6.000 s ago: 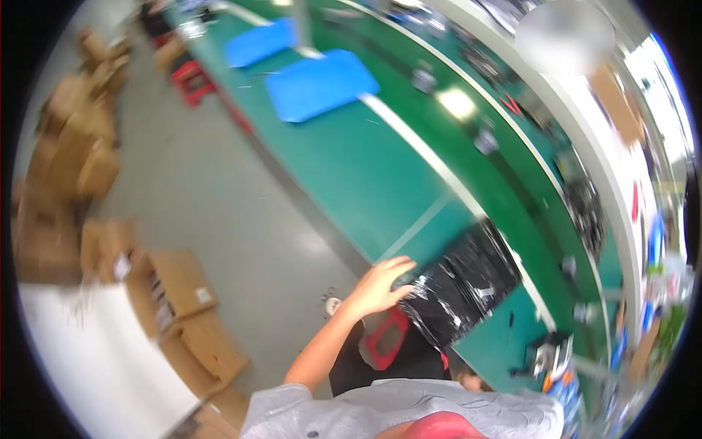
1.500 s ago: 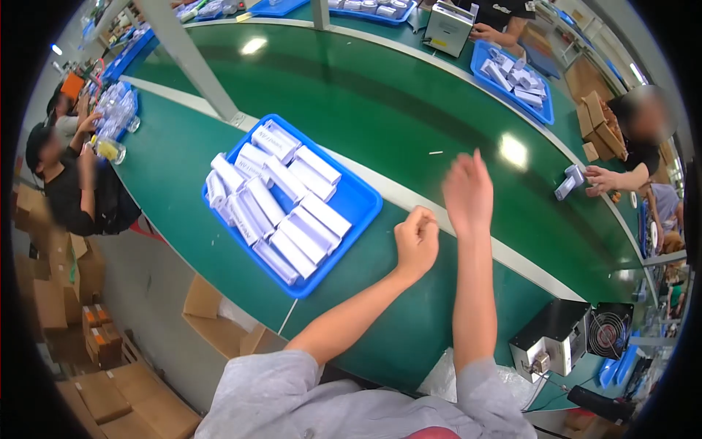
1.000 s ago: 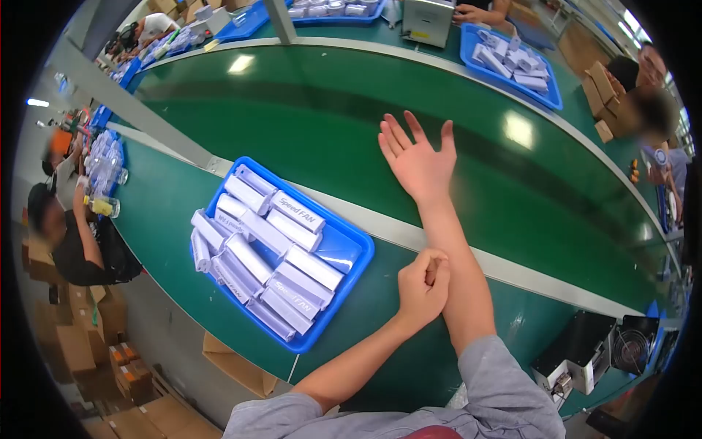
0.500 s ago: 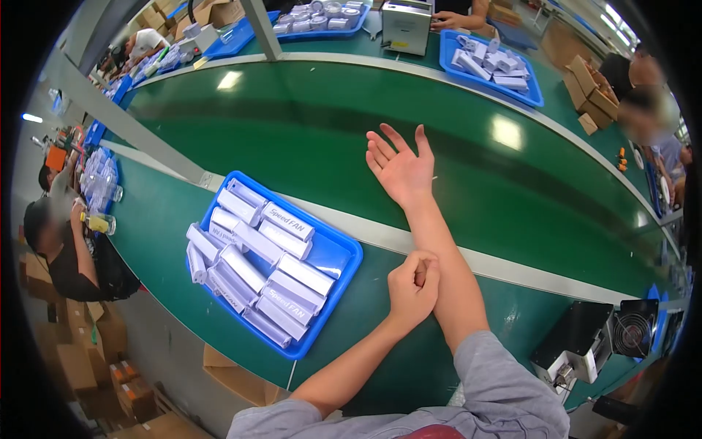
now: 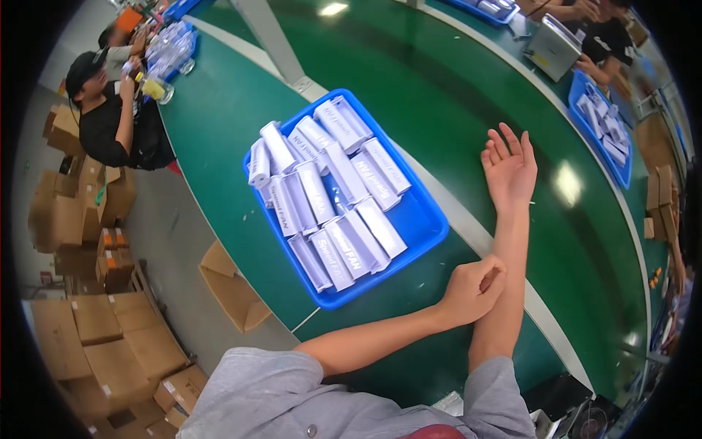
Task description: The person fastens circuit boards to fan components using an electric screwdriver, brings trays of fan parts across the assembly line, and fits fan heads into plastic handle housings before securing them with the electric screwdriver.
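My right hand (image 5: 510, 172) reaches out over the green surface beyond the pale rail, palm up, fingers spread, nothing in it. My left hand (image 5: 472, 293) rests against my right forearm (image 5: 504, 322), its fingers curled in, with no object visible in them. To the left of both hands, a blue tray (image 5: 420, 227) lies on the green table. In it are several white plastic housings (image 5: 347, 175), many printed "Speed FAN", lying in uneven rows and partly stacked. Neither hand touches the tray.
A pale metal rail (image 5: 468, 227) and a post (image 5: 274, 44) border the table (image 5: 212, 139). Co-workers (image 5: 110, 117) sit at the far left and upper right. Another blue tray (image 5: 621, 164) holds white parts. Cardboard boxes (image 5: 124, 344) stack at left; a black device (image 5: 559, 399) sits lower right.
The view has turned to the left, so the tray and both arms appear further right. My left hand stays at my right forearm; my right hand remains palm up.
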`<control>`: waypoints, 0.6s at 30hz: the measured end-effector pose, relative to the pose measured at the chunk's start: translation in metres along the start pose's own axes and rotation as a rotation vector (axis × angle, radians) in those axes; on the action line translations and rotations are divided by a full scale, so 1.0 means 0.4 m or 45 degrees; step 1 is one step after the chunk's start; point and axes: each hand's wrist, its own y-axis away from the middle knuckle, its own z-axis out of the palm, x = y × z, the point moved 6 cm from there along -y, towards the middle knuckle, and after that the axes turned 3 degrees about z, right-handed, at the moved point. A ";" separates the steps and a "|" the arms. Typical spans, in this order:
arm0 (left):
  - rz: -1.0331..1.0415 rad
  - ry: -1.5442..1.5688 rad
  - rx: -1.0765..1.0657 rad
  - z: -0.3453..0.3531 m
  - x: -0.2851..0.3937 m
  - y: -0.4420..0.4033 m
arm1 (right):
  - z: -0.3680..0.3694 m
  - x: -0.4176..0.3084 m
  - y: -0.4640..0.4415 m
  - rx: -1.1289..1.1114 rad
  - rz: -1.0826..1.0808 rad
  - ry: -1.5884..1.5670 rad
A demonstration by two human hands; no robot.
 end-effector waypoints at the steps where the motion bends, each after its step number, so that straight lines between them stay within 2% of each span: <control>1: -0.005 -0.002 0.013 -0.008 0.001 0.003 | 0.013 -0.002 0.006 0.068 -0.009 0.207; 4: 0.046 0.020 -0.007 -0.006 0.003 0.007 | 0.089 0.022 0.034 0.048 -0.043 1.035; 6: 0.152 0.149 0.041 -0.007 -0.007 0.025 | 0.176 0.033 0.089 -0.143 -0.008 1.579; 8: 0.131 0.193 -0.028 -0.011 -0.003 0.017 | 0.255 0.033 0.151 -0.421 -0.018 1.876; 11: -0.065 0.134 0.158 -0.035 -0.006 0.009 | 0.280 0.059 0.192 -0.416 -0.092 1.991; 12: 0.012 0.197 0.158 -0.031 -0.031 0.019 | 0.294 0.071 0.204 -0.395 -0.224 2.122; 13: 0.096 0.262 0.152 -0.026 -0.054 0.027 | 0.311 0.097 0.209 -0.419 -0.050 2.287; 15: 0.060 0.254 0.150 -0.032 -0.055 0.041 | 0.305 0.116 0.221 -0.414 -0.177 2.510; 16: 0.019 0.268 0.168 -0.033 -0.075 0.037 | 0.305 0.109 0.212 -0.377 -0.191 2.515; 18: -0.018 0.267 0.130 -0.026 -0.099 0.062 | 0.288 0.118 0.209 -0.433 -0.039 2.457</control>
